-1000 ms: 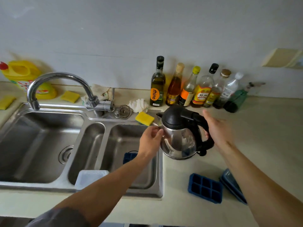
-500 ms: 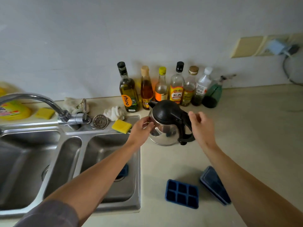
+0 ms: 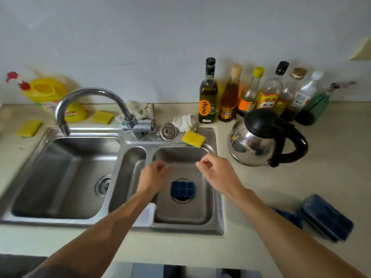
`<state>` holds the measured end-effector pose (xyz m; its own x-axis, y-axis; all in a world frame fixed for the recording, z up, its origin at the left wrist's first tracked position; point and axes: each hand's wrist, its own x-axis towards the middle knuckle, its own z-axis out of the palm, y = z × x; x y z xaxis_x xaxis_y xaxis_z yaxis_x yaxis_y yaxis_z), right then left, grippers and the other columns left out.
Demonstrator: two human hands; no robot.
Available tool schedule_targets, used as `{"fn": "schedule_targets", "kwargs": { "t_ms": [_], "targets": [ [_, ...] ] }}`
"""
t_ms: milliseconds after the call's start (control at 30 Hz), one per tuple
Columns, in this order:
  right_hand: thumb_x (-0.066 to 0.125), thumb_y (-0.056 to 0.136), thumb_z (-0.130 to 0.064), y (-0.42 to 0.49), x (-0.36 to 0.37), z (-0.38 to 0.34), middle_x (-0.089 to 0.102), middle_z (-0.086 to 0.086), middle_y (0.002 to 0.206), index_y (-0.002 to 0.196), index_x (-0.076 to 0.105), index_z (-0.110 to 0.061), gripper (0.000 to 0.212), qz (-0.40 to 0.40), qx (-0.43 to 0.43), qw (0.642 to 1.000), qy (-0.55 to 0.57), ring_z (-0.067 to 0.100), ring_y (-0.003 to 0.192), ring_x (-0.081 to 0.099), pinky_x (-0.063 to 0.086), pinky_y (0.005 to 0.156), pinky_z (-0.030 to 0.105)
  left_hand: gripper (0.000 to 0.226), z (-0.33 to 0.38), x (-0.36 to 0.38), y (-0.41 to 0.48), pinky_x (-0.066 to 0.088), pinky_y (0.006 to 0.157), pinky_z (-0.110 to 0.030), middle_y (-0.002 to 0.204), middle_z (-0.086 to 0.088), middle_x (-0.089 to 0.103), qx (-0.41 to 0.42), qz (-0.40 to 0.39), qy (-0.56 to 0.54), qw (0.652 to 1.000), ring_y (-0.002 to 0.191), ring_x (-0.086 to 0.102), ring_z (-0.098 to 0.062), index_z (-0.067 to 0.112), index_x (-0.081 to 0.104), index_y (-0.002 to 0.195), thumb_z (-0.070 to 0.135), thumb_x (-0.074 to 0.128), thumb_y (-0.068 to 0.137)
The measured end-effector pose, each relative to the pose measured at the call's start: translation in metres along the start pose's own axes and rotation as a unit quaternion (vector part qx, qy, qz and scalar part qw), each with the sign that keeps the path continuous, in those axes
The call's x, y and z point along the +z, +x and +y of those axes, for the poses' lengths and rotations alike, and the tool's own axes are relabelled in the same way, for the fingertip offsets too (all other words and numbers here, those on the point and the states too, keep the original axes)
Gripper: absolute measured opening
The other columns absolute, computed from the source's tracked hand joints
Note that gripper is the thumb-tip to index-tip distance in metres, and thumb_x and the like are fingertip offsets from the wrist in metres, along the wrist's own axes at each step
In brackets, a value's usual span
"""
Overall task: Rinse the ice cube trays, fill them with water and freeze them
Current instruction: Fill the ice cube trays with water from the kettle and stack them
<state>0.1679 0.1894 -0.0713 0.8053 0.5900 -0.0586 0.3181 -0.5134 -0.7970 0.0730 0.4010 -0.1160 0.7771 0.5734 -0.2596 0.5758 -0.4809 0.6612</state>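
Near right on the counter [image 3: 321, 177] lie a dark blue tray [image 3: 327, 217] and, just beside it, a blurred blue tray [image 3: 289, 216]. Over the right sink basin [image 3: 200, 213] the left hand [image 3: 153, 177] and right hand [image 3: 216, 173] hover, fingers loosely curled, holding nothing. Below them a blue ice cube tray [image 3: 182, 189] sits on the drain. Beyond stands a kettle [image 3: 261, 141], bottles [image 3: 251, 93] behind it

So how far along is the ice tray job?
Nothing looks finished. One blue tray lies in the right sink basin; the blue trays on the counter wait. The left hand and right hand hover empty above the basin; no water leaves the tap. Filling and freezing remain, perhaps rinsing too.
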Motion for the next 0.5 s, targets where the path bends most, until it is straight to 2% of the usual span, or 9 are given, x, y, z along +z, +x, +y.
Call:
{"fn": "schedule_targets", "kwargs": {
  "t_ms": [100, 200, 267, 367, 433, 500],
  "targets": [
    [0.063, 0.096, -0.039, -0.004, 0.07, -0.006, 0.065, -0.009, 0.079, 0.086, 0.064, -0.021, 0.021, -0.102, 0.103, 0.989, -0.014, 0.01, 0.076, 0.061, 0.045, 0.066, 0.026, 0.014, -0.056, -0.036, -0.015, 0.04, 0.057, -0.017, 0.071, 0.014, 0.063, -0.022, 0.032, 0.047, 0.998, 0.068, 0.061, -0.006, 0.025, 0.063, 0.082, 0.024, 0.065, 0.096],
    [0.061, 0.095, -0.041, -0.012, 0.13, -0.006, 0.071, 0.002, 0.083, 0.086, 0.063, -0.015, 0.028, -0.165, 0.169, 0.971, -0.026, 0.021, 0.077, 0.068, 0.055, 0.076, 0.036, 0.009, -0.105, -0.057, -0.028, 0.048, 0.065, -0.029, 0.079, 0.005, 0.066, -0.059, 0.006, 0.06, 0.996, 0.076, 0.065, -0.02, 0.019, 0.064, 0.088, 0.024, 0.065, 0.095],
    [0.061, 0.097, -0.041, -0.02, 0.16, -0.005, 0.073, 0.005, 0.081, 0.082, 0.06, -0.013, 0.032, -0.197, 0.199, 0.96, -0.013, 0.019, 0.066, 0.069, 0.055, 0.067, 0.034, 0.007, -0.129, -0.063, -0.036, 0.047, 0.065, -0.029, 0.084, 0.001, 0.065, -0.075, -0.016, 0.073, 0.994, 0.075, 0.062, -0.02, 0.018, 0.063, 0.094, 0.025, 0.063, 0.096],
    [0.061, 0.1, -0.041, -0.031, 0.192, -0.005, 0.073, 0.003, 0.08, 0.089, 0.061, -0.016, 0.027, -0.221, 0.228, 0.948, -0.016, 0.01, 0.054, 0.063, 0.05, 0.053, 0.026, 0.011, -0.152, -0.063, -0.047, 0.042, 0.061, -0.026, 0.083, 0.006, 0.061, -0.079, -0.04, 0.087, 0.992, 0.073, 0.057, -0.011, 0.02, 0.06, 0.099, 0.03, 0.064, 0.096],
    [0.061, 0.1, -0.037, -0.035, 0.205, -0.006, 0.07, 0.003, 0.078, 0.093, 0.062, -0.017, 0.021, -0.227, 0.239, 0.944, -0.009, 0.008, 0.049, 0.057, 0.047, 0.049, 0.025, 0.016, -0.16, -0.061, -0.053, 0.038, 0.057, -0.02, 0.081, 0.01, 0.058, -0.076, -0.051, 0.084, 0.992, 0.072, 0.055, -0.005, 0.019, 0.06, 0.103, 0.032, 0.065, 0.096],
    [0.061, 0.101, -0.033, -0.038, 0.214, -0.009, 0.067, 0.004, 0.078, 0.091, 0.062, -0.017, 0.019, -0.231, 0.241, 0.943, -0.008, 0.009, 0.05, 0.054, 0.045, 0.051, 0.025, 0.019, -0.164, -0.06, -0.056, 0.043, 0.061, -0.021, 0.087, 0.007, 0.06, -0.072, -0.064, 0.08, 0.992, 0.076, 0.058, -0.009, 0.017, 0.061, 0.108, 0.032, 0.064, 0.097]
  ]
}}
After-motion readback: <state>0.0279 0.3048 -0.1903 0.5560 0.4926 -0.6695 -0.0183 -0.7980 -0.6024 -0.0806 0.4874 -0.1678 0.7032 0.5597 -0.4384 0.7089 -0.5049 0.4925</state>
